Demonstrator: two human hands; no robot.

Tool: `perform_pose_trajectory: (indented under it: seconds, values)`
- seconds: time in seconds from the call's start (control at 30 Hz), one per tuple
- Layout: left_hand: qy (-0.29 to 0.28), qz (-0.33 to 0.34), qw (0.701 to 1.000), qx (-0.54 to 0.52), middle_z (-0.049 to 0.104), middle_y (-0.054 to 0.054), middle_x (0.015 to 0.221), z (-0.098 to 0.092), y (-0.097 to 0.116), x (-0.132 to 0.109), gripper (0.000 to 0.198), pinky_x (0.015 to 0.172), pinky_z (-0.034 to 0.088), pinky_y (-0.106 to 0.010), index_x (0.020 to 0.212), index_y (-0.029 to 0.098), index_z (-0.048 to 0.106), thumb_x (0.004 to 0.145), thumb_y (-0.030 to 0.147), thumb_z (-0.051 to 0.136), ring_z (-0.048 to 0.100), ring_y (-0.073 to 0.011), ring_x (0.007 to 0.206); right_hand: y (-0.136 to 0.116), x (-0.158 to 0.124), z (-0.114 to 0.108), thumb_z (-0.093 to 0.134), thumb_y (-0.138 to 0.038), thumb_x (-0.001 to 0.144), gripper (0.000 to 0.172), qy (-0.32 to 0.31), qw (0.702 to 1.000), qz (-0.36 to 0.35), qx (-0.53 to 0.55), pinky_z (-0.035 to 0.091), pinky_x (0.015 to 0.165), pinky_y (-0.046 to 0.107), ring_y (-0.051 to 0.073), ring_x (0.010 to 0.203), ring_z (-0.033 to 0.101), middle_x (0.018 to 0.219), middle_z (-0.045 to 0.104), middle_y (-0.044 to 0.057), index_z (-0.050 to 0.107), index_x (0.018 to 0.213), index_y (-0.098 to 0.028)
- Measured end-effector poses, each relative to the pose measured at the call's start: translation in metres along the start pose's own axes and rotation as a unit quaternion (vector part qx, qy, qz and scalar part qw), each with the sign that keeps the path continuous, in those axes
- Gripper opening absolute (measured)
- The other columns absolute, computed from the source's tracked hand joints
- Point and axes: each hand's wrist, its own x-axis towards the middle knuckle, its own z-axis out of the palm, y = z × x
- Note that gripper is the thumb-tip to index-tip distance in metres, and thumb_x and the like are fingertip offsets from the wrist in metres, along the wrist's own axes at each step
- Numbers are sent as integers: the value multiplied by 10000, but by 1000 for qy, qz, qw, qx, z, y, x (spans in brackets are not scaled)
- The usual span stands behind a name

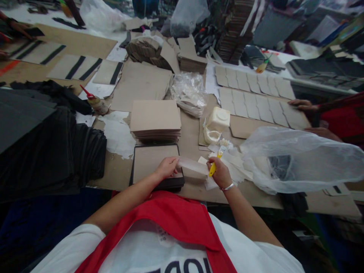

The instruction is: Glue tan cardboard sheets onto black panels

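Your strip (193,166) looks thin, smooth, semi-transp.; paper or plastic, can't tell. Your brush hdl (212,170): smooth plastic. Card stack (155,115): matt, smooth. Far bag (190,89): clear plastic, crinkled, glossy; right sack (321,155): milky plastic, wrinkled. Your bracelet (228,187): shiny metal; apron (173,216): matt cloth.

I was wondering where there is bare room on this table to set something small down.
A bare strip of tabletop lies between the cardboard stack and the pale container; another bare patch lies between the dark pile and the black-edged boards. Beside the right hand it is crowded with paper scraps and a plastic bag.
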Motion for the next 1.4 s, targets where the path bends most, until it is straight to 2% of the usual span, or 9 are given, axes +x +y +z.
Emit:
perform_pose_trajectory:
  seconds: [0.13,0.23,0.37,0.47,0.63,0.83,1.03,1.23,1.4]
  values:
    - [87,123,988,44,560,19,574,-20,-7,-15,333,444,380,-179,873,145,655,866,385,425,476,-76,440,23,4,-7,481,-256,850,224,-39,986,32,-159,418,610,282,184,675,581,820,634,90,573,1029,-158]
    - [142,137,979,50,553,26,582,-30,-16,-32,311,508,383,-189,757,153,662,838,395,484,479,-79,492,17,14,-11,532,-289,833,248,-56,973,17,-223,418,647,328,223,697,578,771,626,107,590,1025,-142]
    - [199,94,974,55,420,57,484,-31,-23,-49,359,476,296,-197,576,156,554,789,445,557,394,-74,474,-40,25,0,549,-349,838,295,11,996,-84,-31,450,815,370,236,916,594,993,645,127,529,1067,-165]
    - [240,94,963,73,318,68,486,-31,-21,-53,431,470,238,-203,502,158,445,754,475,591,313,-63,483,-96,25,25,589,-356,809,330,-18,976,-161,144,454,877,365,219,1039,571,1126,616,107,479,1080,-204]
    - [257,45,964,-55,324,81,475,-44,-18,-51,447,422,223,-189,520,165,422,684,520,639,298,-45,432,-141,19,61,527,-282,837,99,-52,970,-124,202,487,689,285,162,733,605,797,630,39,510,905,-211]
    - [147,-23,930,-336,478,72,492,-62,-30,-59,422,359,324,-154,625,155,504,574,492,752,402,-34,372,-137,19,57,479,-265,840,88,-63,980,-49,184,445,580,236,122,578,560,715,594,8,505,896,-203]
    - [84,-38,908,-408,619,4,633,-65,-33,-68,329,508,506,-174,772,118,601,590,314,793,556,-58,509,-138,21,57,462,-242,828,131,-42,988,-35,143,413,538,227,119,536,542,677,591,4,503,939,-188]
    - [198,-56,934,-292,609,10,599,-73,-51,-67,245,489,526,-198,727,123,581,653,309,721,569,-74,493,-128,31,61,434,-166,813,212,-81,995,-53,22,397,551,245,150,600,575,765,650,61,545,993,-172]
    - [310,-48,938,-146,543,46,522,-90,-71,-77,208,380,460,-161,747,141,585,669,323,648,543,-83,435,-91,36,46,438,-188,844,232,-160,969,-45,-180,317,499,253,163,574,556,735,645,73,590,1021,-193]
